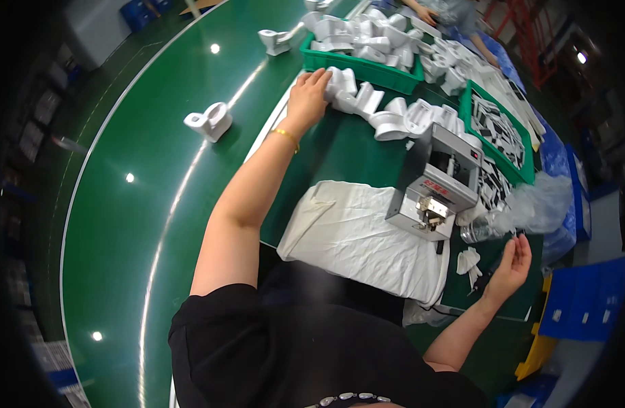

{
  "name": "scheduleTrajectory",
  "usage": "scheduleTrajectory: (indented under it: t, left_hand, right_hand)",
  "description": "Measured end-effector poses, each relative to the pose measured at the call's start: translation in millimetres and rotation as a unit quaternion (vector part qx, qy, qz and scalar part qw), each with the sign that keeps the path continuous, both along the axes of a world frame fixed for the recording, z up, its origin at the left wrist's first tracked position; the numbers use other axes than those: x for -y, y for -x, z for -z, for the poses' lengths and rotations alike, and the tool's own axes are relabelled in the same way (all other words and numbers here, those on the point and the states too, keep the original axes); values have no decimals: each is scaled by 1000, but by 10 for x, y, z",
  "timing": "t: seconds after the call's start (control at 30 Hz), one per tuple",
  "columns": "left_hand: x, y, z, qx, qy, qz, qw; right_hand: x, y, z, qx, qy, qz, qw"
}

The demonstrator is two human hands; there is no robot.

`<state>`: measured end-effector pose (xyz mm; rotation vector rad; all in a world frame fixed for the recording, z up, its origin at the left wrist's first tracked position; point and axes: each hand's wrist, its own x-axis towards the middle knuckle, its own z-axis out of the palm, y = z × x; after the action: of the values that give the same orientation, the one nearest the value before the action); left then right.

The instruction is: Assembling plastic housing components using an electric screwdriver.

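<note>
At the near side of the green crate, my left hand (309, 100) has its fingers curled against a white moulded plastic part (341, 83), the first of a row on the table. Part of the grip is hidden. My right hand (511, 272) is raised over the right side of the table, thumb and fingers pinched together at a small dark piece too small to name. Between the hands stands a grey bench machine (445, 180) with a metal fixture at its front. A white cloth (367, 238) lies before it, next to my lap.
A green crate (387, 78) heaped with white parts stands behind the row. Another green crate (499, 163) holds small black and white strips. A clear plastic bag (544, 204) lies at right. One white part (210, 121) sits on the green conveyor (156, 170). Another person's hand (428, 15) shows at the far side.
</note>
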<state>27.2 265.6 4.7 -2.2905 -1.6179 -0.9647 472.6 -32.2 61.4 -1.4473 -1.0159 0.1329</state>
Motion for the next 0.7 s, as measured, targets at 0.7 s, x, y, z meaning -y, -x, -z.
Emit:
scheduleTrajectory:
  t: [0.7]
  left_hand:
    - [1653,-55,-244,522,268,176,790]
  right_hand:
    - [-648,-872,632,181,369,43,911]
